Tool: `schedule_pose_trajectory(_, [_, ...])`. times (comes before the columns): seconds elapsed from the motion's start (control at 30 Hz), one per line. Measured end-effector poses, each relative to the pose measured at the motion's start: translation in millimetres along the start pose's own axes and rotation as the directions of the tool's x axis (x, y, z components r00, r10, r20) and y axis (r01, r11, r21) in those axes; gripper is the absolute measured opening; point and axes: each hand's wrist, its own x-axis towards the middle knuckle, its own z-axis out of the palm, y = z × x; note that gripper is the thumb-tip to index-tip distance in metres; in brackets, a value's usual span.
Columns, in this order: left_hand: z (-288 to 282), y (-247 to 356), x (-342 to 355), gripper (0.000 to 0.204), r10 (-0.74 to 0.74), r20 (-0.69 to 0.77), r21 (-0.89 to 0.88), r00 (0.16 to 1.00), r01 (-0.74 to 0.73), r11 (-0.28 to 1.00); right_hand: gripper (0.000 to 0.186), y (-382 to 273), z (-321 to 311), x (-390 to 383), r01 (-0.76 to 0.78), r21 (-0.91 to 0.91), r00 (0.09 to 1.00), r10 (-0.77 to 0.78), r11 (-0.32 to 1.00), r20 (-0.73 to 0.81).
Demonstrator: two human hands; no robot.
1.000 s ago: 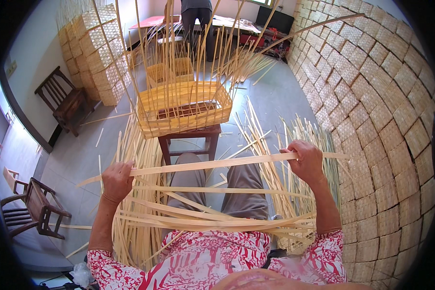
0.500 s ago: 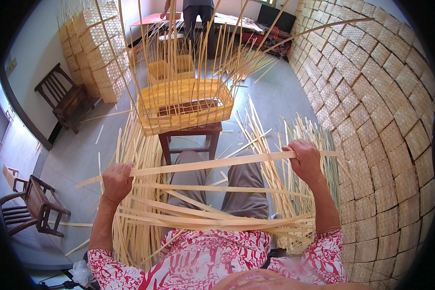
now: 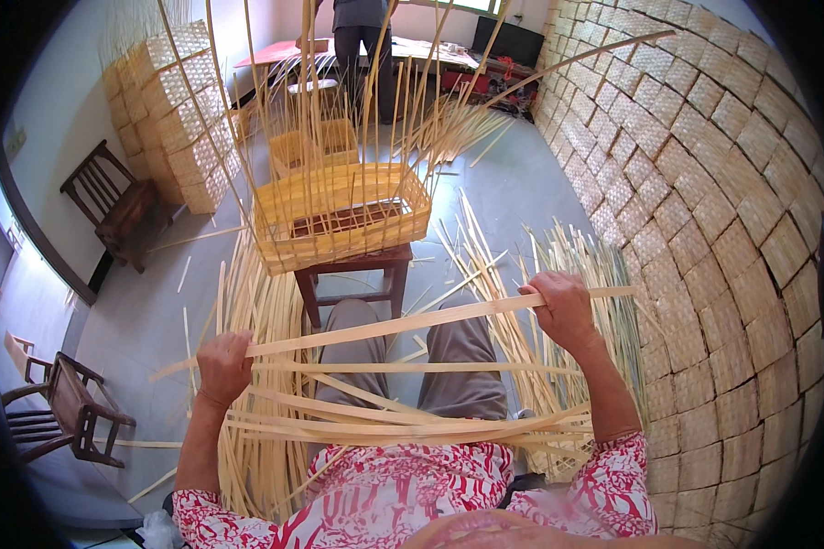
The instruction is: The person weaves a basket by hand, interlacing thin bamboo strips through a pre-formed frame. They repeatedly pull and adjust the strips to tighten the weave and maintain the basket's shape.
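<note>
A long, flat bamboo strip (image 3: 384, 328) stretches across in front of me above my knees. Near its left end my left hand (image 3: 223, 366) is closed around it; my right hand (image 3: 563, 309) grips it toward the right end. Both tips stick out past my fists. Several loose strips (image 3: 403, 428) lie across my lap below it. Beyond my knees, a partly woven yellow basket (image 3: 339, 240) rests on a dark wooden stool (image 3: 353, 265), its long upright stakes (image 3: 307, 110) rising from the rim.
Bundles of strips lie on the floor to my left (image 3: 264, 366) and right (image 3: 568, 366). A wall of stacked woven pieces (image 3: 705, 274) fills the right side. Wooden chairs (image 3: 124, 206) stand at left. A person (image 3: 362, 55) stands at a far table (image 3: 275, 53).
Both hands still hold the strip in nearly the same pose. The view has tilted slightly, so the basket and stool appear lower and a little further left.
</note>
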Motion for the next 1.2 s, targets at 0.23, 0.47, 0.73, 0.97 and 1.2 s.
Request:
schedule_pose_trajectory(0.23, [-2,-1,-2,0.012,-0.005,0.001,0.004,1.000,0.005,1.000,0.026,4,3,-4,-0.021,0.023,1.000,0.021,1.000,0.020])
schedule_pose_trajectory(0.47, [-1,-6,-3,0.015,-0.013,0.025,0.001,1.000,0.013,1.000,0.023,12,3,-12,-0.062,0.022,0.998,0.062,0.998,0.009])
schedule_pose_trajectory(0.73, [2,-11,-3,0.022,-0.018,0.065,-0.025,0.998,0.020,1.000,0.022,19,3,-16,-0.071,0.012,0.997,0.071,0.997,0.001])
schedule_pose_trajectory(0.97, [0,-13,-5,0.019,-0.026,0.083,-0.017,0.996,0.028,0.999,0.022,21,4,-18,-0.073,0.026,0.997,0.072,0.997,0.018])
schedule_pose_trajectory(1.2, [7,-14,-11,0.016,-0.011,0.046,-0.007,0.999,0.012,1.000,0.017,22,10,-18,-0.064,0.033,0.998,0.063,0.997,0.028])
